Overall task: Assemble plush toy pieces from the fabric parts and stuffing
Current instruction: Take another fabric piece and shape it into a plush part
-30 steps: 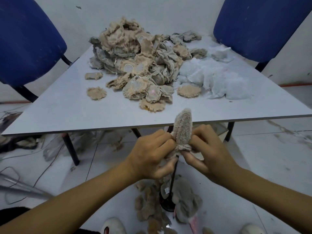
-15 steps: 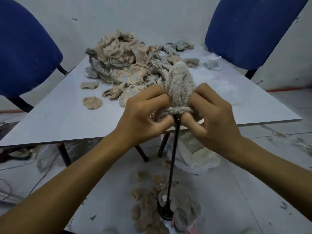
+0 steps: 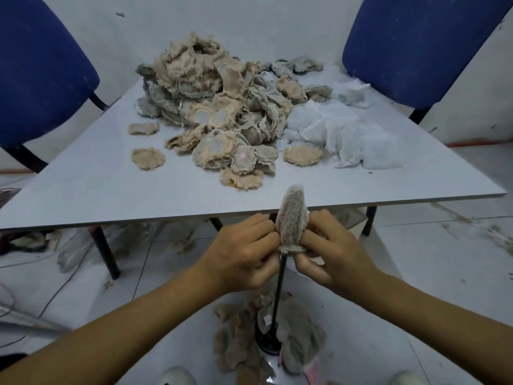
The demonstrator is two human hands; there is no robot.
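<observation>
Beige-tan plush piece (image 3: 292,218) on a black rod (image 3: 279,290); tan and grey fabric pile (image 3: 211,107), white stuffing (image 3: 347,132), pale grey table (image 3: 83,184), blue chairs (image 3: 410,45).

Both bare forearms extend forward from the lower corners and converge at centre. The left hand (image 3: 244,254) and right hand (image 3: 334,255) face each other, knuckles up, fingers curled inward. Each pinches 1 side of the plush piece (image 3: 292,222), fingertips at its lower hem, thumbs underneath.
</observation>
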